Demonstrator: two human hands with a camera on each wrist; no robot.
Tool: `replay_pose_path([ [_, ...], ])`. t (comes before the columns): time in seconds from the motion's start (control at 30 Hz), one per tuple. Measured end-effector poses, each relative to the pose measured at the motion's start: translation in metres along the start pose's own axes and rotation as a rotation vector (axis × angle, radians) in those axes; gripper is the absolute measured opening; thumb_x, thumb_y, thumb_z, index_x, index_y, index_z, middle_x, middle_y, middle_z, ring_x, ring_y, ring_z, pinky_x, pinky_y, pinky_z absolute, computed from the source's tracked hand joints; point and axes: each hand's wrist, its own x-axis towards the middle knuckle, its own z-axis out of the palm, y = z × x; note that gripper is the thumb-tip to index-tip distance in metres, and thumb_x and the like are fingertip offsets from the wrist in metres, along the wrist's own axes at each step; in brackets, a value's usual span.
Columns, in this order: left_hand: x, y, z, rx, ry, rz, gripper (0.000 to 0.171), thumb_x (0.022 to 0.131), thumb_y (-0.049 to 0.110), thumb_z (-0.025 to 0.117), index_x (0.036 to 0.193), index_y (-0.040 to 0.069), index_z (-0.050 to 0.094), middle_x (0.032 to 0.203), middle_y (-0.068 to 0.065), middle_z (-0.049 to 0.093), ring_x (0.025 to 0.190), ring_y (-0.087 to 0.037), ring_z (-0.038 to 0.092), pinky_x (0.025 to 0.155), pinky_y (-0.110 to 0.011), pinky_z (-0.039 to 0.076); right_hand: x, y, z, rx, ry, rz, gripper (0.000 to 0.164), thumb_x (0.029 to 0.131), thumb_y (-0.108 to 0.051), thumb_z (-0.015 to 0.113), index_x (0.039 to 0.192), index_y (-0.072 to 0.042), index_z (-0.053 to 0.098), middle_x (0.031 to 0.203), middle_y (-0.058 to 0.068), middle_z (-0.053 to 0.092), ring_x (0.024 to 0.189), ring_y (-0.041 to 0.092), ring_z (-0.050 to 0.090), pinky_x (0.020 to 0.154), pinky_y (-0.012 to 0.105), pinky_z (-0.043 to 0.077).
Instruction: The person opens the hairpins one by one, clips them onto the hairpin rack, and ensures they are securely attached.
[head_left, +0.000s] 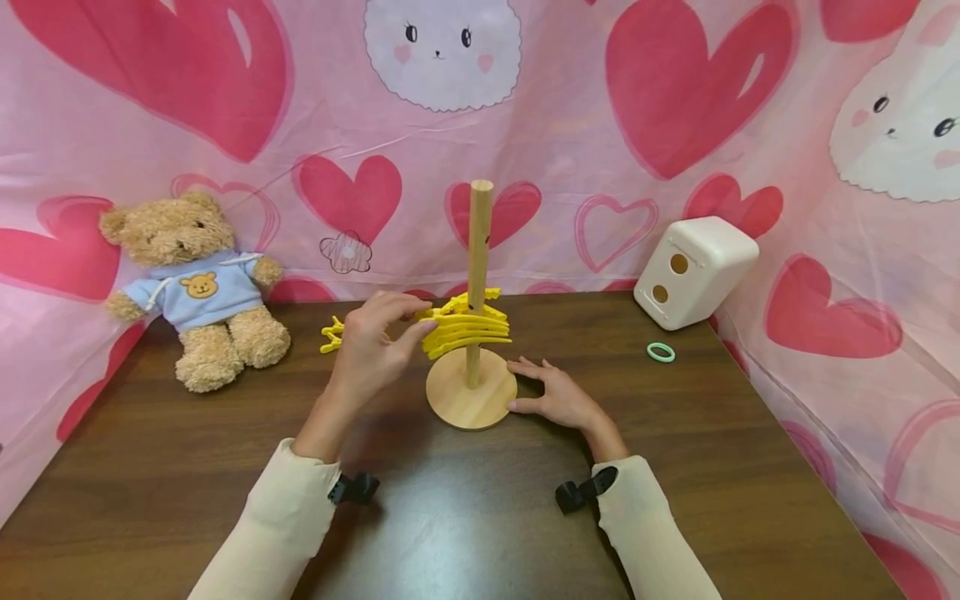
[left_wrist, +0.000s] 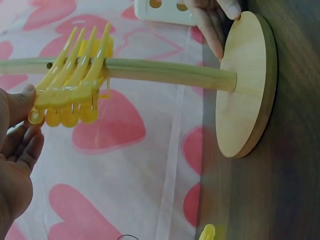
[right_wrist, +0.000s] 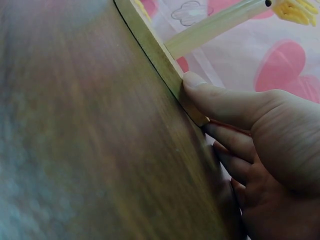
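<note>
A wooden pole [head_left: 480,250] stands upright on a round wooden base [head_left: 465,404] at the table's middle. Several yellow clothes pegs [left_wrist: 75,75] sit in a stack around the pole, partway up, their long curved prongs passing on either side of it. My left hand [head_left: 375,342] pinches the handle end of a peg at the stack's top, thumb and fingers bent. At the base's right rim is my right hand [head_left: 558,396]; in the right wrist view its thumb [right_wrist: 215,97] rests on the edge, with the fingers along the rim.
Behind the left hand lies another yellow peg [head_left: 332,335]. A teddy bear [head_left: 195,287] in a blue top leans at the back left. A white box [head_left: 697,271] with two holes stands back right, a green ring [head_left: 661,352] before it. Pink heart-printed cloth hangs behind.
</note>
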Motion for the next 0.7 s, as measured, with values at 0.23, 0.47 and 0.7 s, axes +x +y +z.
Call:
replay_pose_path([
  [0.23,0.0003,0.0024,0.0022,-0.014,-0.03,-0.071,0.028,0.082,0.002,0.084,0.108,-0.004,0.075,0.1,-0.011,0.074,0.089,-0.025,0.061,0.077,-0.027,0.05,0.0003,-0.0014,-0.001,-0.01,0.006,-0.013,0.067,0.089,-0.027,0.08,0.148,-0.01,0.053,0.158,0.019,0.037,0.148,0.051,0.013,0.117,0.066,0.012],
  [0.47,-0.0005,0.0016,0.0017,-0.003,-0.064,-0.134,0.028,0.085,0.006,0.082,0.111,-0.001,0.073,0.096,-0.008,0.071,0.088,-0.022,0.06,0.079,-0.029,0.051,0.0001,-0.0026,-0.0006,-0.01,0.004,-0.003,0.067,0.09,-0.028,0.08,0.148,-0.011,0.053,0.158,0.018,0.037,0.148,0.052,0.013,0.116,0.068,0.012],
  [0.7,-0.004,0.0011,0.0005,-0.014,-0.075,-0.186,0.031,0.086,0.009,0.082,0.114,-0.001,0.072,0.099,-0.01,0.069,0.09,-0.023,0.06,0.081,-0.041,0.054,0.0005,-0.0002,0.0016,-0.002,0.003,0.0,0.067,0.089,-0.028,0.08,0.148,-0.012,0.053,0.158,0.018,0.037,0.149,0.05,0.013,0.117,0.066,0.012],
])
